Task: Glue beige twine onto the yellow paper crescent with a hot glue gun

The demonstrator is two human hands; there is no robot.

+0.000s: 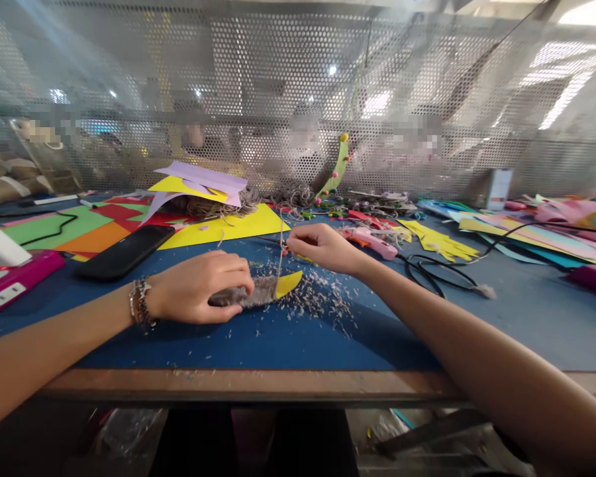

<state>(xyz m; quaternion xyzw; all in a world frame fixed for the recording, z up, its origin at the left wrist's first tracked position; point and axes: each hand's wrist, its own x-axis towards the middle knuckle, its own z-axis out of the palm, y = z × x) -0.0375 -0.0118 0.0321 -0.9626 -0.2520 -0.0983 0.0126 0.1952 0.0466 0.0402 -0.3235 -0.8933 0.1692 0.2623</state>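
Note:
My left hand (208,285) is closed over a yellow crescent-like piece (290,283) near the table's front. Grey yarn wrapping (263,291) covers most of this piece, and only its pointed yellow tip shows bare. From the edge of the wrapping a single yarn strand (280,255) rises to my right hand (322,246). The fingers of my right hand are pinched together at the strand, partly hidden from view. Grey yarn clippings (322,298) lie scattered around the tip.
A pink glue gun (375,244) with a black cable (422,268) lies behind my right forearm. At left are a black phone (126,253) and a magenta power strip (24,278). Coloured sheets (228,228) and a yarn heap (203,204) lie behind. A perforated screen (268,86) borders the table.

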